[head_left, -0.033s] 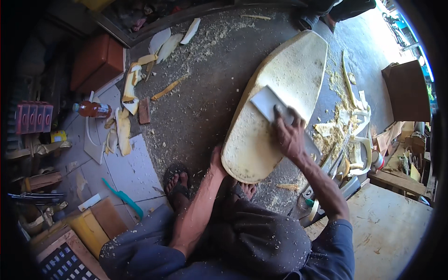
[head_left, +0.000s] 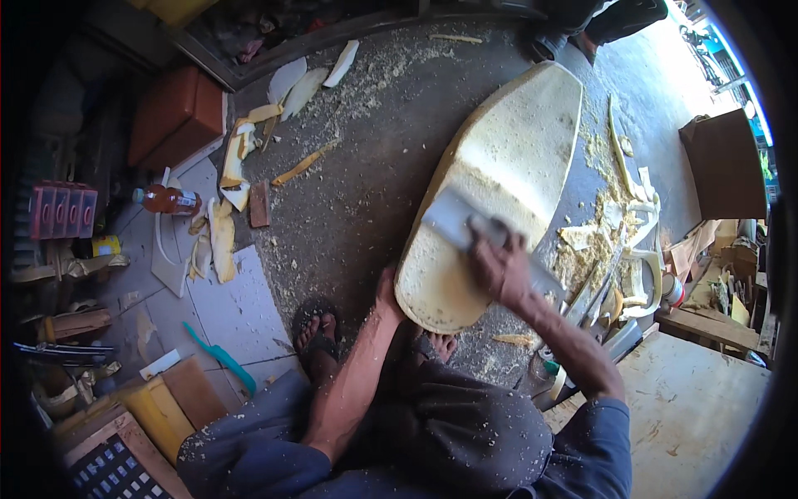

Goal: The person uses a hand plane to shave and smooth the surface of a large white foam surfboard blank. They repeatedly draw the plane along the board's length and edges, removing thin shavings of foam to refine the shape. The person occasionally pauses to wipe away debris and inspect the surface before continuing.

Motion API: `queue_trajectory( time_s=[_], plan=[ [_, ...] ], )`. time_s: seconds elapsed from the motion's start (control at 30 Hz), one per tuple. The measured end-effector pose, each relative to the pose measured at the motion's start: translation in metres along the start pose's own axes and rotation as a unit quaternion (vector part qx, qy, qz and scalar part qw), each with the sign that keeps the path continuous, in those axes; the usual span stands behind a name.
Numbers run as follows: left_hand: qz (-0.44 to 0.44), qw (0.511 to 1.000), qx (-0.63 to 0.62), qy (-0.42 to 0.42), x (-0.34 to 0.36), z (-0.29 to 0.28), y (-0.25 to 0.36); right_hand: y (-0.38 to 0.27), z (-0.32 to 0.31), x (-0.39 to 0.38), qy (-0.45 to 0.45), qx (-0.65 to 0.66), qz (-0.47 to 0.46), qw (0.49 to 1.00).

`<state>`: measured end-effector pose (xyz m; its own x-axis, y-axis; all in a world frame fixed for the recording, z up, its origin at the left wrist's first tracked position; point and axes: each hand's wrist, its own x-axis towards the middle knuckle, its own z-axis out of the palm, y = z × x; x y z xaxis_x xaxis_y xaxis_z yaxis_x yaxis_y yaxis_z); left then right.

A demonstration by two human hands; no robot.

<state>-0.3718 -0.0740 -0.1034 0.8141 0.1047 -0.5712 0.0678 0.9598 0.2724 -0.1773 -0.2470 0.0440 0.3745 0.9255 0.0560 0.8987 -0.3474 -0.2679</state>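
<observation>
A long cream foam pad (head_left: 519, 129), shaped like a motorcycle seat, stands tilted in front of me with its rounded end near my feet. My left hand (head_left: 387, 293) grips its near left edge; the fingers are partly hidden behind the foam. Across the pad's lower half lies a long flat grey plate (head_left: 449, 216), slightly blurred. My right hand (head_left: 504, 270) is closed around the middle of this plate and presses it against the foam. Crumbs of foam dot the pad's surface and my dark trousers (head_left: 465, 416).
Foam shavings and offcuts (head_left: 640, 216) are heaped right of the pad, beside metal tools. More offcuts (head_left: 221, 237), a bottle (head_left: 170, 200) and a red-brown box-shaped seat (head_left: 176, 116) stand left. A wooden board (head_left: 673, 407) lies lower right. Another person's foot (head_left: 544, 46) shows at the top.
My right hand and the grey plate have slid down and left over the foam, towards the rounded end. The pad has shifted slightly towards me. My left hand keeps its hold.
</observation>
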Motion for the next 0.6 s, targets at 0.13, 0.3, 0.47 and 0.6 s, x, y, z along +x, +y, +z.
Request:
queue_trajectory(
  time_s=[0.13,0.3,0.47,0.6],
  plan=[
    [0.013,0.993,-0.103,0.054,-0.002,0.016,-0.003,-0.021,0.018,-0.026,0.041,-0.039,-0.119,0.991],
    [-0.022,0.997,-0.076,-0.025,0.001,-0.008,-0.006,-0.037,0.015,-0.022,0.02,0.038,-0.023,0.999],
    [-0.06,0.989,-0.134,-0.009,-0.003,0.001,-0.001,0.01,0.009,0.018,0.056,-0.016,-0.022,0.998],
    [-0.022,0.993,-0.115,-0.008,-0.001,-0.009,0.013,-0.035,0.028,0.019,0.057,-0.024,-0.137,0.989]
  ],
)
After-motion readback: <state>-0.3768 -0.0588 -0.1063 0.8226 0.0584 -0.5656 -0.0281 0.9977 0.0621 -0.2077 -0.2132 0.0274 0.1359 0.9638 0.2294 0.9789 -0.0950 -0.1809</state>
